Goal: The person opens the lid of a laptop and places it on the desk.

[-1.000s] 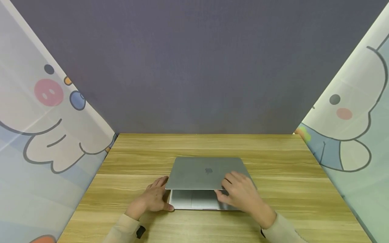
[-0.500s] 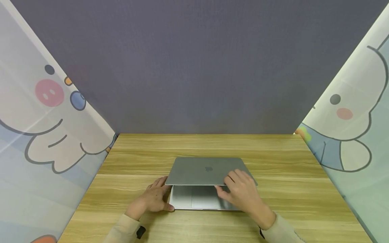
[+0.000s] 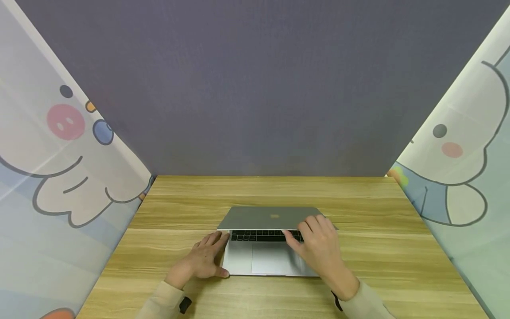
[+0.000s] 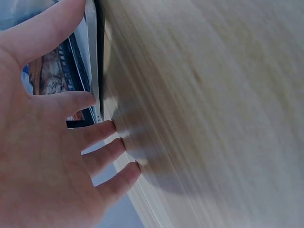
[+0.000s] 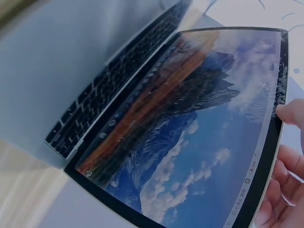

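A silver laptop (image 3: pixel 237 258) lies on the wooden table, its lid (image 3: pixel 255 219) partly raised. My right hand (image 3: pixel 320 243) pinches the lid's front edge right of the middle. In the right wrist view, the thumb (image 5: pixel 290 113) is on the screen's dark border and the other fingers are behind the lid. The lit screen (image 5: pixel 190 128) shows a mountain picture, and the black keyboard (image 5: pixel 114 85) is uncovered. My left hand (image 3: pixel 203 259) rests at the laptop's left side, thumb on the front left corner. Its fingers are spread, with several fingertips on the table in the left wrist view (image 4: pixel 61 142).
The wooden table (image 3: pixel 175 199) extends around the laptop. Behind it rises a grey wall panel (image 3: pixel 255 88). Printed cartoon sheets hang on the left (image 3: pixel 36 199) and right (image 3: pixel 458 212).
My right hand has lifted the laptop lid higher and tilted it back, so the keyboard now shows in the head view. The left hand has stayed at the laptop's left side.
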Demonstrator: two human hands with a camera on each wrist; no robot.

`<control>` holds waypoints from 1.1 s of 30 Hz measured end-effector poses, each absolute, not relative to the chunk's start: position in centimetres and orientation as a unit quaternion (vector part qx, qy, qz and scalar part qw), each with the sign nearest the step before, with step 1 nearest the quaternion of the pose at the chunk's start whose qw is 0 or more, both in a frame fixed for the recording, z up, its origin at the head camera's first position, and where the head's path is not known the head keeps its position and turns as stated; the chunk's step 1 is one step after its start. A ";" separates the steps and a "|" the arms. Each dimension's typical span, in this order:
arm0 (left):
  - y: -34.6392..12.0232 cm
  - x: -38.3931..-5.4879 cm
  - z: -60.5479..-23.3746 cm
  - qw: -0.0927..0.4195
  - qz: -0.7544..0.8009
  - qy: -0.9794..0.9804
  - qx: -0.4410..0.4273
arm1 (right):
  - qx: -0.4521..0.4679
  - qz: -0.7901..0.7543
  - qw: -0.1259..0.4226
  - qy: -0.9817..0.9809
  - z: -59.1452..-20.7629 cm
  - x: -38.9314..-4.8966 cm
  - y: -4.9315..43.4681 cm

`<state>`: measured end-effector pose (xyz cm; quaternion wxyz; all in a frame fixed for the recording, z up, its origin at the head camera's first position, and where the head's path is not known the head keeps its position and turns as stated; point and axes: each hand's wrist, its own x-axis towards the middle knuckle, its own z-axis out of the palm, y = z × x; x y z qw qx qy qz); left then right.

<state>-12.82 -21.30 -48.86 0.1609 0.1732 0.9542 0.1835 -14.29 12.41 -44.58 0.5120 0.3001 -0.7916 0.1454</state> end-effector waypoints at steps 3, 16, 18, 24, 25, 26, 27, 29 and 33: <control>-21.3 -12.8 -48.8 0.157 0.183 0.955 0.175 | 0.280 0.149 0.519 -0.794 -44.2 -14.5 12.2; -21.2 -12.9 -48.7 0.158 0.179 0.955 0.174 | 0.239 0.160 0.532 -0.796 -43.3 -15.5 11.8; -21.2 -12.9 -48.6 0.156 0.179 0.955 0.175 | 0.240 0.161 0.534 -0.795 -43.3 -15.5 11.8; -21.2 -12.8 -48.6 0.161 0.181 0.955 0.171 | 0.243 0.161 0.531 -0.796 -43.2 -15.6 11.7; -21.2 -12.7 -48.6 0.162 0.182 0.955 0.171 | 0.243 0.162 0.530 -0.796 -43.2 -15.6 11.7; -21.2 -12.7 -48.6 0.162 0.182 0.955 0.170 | 0.242 0.163 0.530 -0.797 -43.2 -15.6 11.7; -21.1 -12.7 -48.6 0.163 0.183 0.955 0.170 | 0.241 0.163 0.530 -0.797 -43.1 -15.6 11.7; -21.1 -12.6 -48.6 0.163 0.185 0.955 0.169 | 0.238 0.162 0.529 -0.798 -43.0 -15.7 11.7; -21.1 -12.6 -48.7 0.163 0.185 0.955 0.166 | 0.234 0.163 0.522 -0.804 -42.7 -16.0 11.7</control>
